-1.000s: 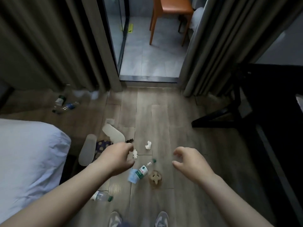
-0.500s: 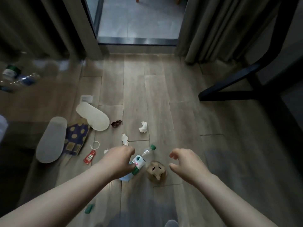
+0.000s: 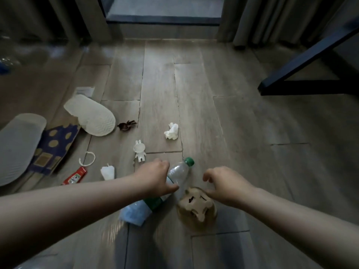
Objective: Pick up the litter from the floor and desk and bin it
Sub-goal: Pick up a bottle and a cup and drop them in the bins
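Left hand (image 3: 155, 177) dropped onto bottle (image 3: 180, 171), grasping its shoulder | right hand (image 3: 227, 183) loose, empty, over cardboard scrap (image 3: 194, 207) | squeeze gently near label, lift level.

Bare hands and forearms
Left hand (image 3: 155, 177) and right hand (image 3: 226, 183) are bare, as are both forearms down to the frame edge; knuckles show on each hand, nails too blurred to tell
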### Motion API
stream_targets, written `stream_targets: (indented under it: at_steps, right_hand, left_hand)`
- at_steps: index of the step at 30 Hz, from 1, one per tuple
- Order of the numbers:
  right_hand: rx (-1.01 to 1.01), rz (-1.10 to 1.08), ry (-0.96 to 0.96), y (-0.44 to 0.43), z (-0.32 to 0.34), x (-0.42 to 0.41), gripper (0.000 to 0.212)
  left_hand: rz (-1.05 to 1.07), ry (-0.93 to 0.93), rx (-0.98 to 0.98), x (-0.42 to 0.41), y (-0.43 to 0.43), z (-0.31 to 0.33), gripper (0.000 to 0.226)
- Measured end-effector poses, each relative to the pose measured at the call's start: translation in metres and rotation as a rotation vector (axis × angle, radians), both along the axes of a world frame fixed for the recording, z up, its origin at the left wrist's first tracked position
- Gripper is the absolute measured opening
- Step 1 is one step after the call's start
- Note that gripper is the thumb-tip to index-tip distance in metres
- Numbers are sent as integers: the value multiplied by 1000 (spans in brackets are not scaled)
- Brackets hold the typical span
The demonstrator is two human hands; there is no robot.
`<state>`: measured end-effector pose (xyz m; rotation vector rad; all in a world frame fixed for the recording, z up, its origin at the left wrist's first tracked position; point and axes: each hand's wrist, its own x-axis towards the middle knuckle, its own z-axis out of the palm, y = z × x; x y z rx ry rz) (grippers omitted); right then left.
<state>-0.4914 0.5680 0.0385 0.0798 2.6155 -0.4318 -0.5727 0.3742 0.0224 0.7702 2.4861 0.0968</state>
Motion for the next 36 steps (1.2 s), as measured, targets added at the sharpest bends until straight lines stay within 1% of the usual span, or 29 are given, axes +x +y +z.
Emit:
stream_targets:
  at_steps: [4, 8, 11, 14, 18, 22, 25, 28, 32, 36]
  right_hand:
    - [-5, 14, -44, -4, -13, 14, 28]
    - [8, 12, -23, -3, -18, 19, 28]
    - [-17, -11, -11, -2, -17, 22, 29]
    - [-32, -23, 2, -2, -18, 25, 30]
    - [-23, -36, 10, -3, -24, 27, 30]
    - [-13, -27, -27, -10, -30, 25, 33]
    - [4, 7, -78, -21, -38, 22, 45]
    - [-29, 14, -114, -33, -49, 18, 55]
    - [2, 25, -138, -46, -60, 17, 58]
    - [2, 51, -108, -58, -66, 17, 58]
  left_hand:
    - [67, -13, 22, 9, -1, -29, 64]
    - [108, -34, 18, 8, -1, -46, 72]
    - [162, -75, 17, 9, 1, -52, 70]
    - [199, -113, 44, 11, -2, -57, 59]
    - [255, -126, 151, 6, -11, -46, 49]
    - [300, -55, 235, 7, -32, -27, 49]
    - [372, -77, 247, 11, -56, -24, 51]
    - [432, -106, 240, 13, -80, -24, 53]
    - [501, -121, 217, 17, -106, -25, 50]
    - [536, -127, 204, 23, -132, -29, 55]
